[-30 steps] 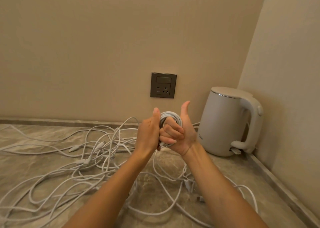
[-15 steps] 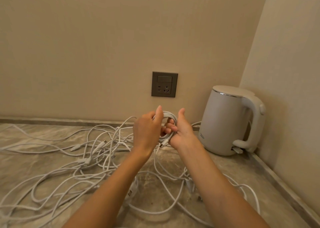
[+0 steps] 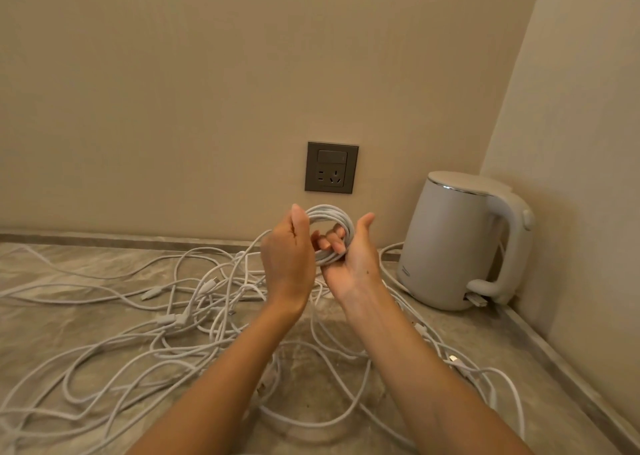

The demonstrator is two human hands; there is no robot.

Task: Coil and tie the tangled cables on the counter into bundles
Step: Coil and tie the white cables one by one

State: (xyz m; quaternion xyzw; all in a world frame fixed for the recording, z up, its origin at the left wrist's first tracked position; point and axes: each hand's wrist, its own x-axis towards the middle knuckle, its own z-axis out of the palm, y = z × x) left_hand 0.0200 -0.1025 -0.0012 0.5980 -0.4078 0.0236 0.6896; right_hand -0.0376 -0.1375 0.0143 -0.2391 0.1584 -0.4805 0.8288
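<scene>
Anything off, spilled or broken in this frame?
Nothing is spilled or damaged. The only mess is the loose white cables, which sprawl tangled across the counter, with one running up to the kettle. One coil is in the right hand grip.

Domestic kitchen-type corner. Indicators: stone-pattern bench (image 3: 86, 316) meeting two beige walls (image 3: 173, 91); white electric kettle (image 3: 450, 243) right of the fingers (image 3: 333, 242), in the corner; grey switched socket (image 3: 331, 167) on the wall above the fingers.
</scene>
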